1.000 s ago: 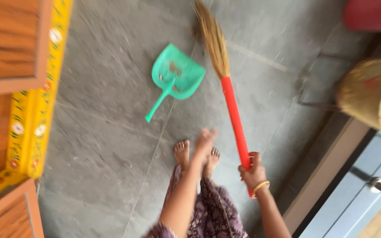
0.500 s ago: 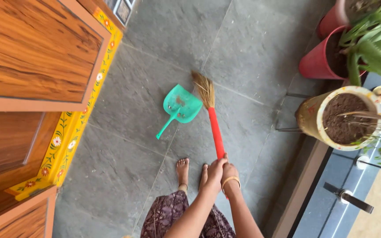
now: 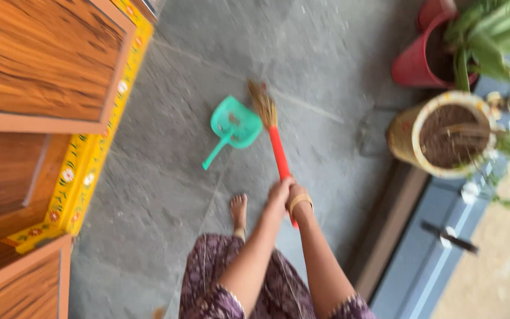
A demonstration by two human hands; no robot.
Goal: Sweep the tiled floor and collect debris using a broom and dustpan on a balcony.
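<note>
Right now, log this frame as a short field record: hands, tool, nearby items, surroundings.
left hand: wrapped round the red broom handle, just above the right hand
right hand: gripping the same handle; bangle on the wrist
broom: straw head on the floor, touching the dustpan's right edge
dustpan: green, flat on the floor, handle pointing lower left, some debris inside
floor: grey stone slabs
wooden door: left side, yellow flowered border
plant pots: cream pot with soil, red pot behind, at right
image: motion-blurred
</note>
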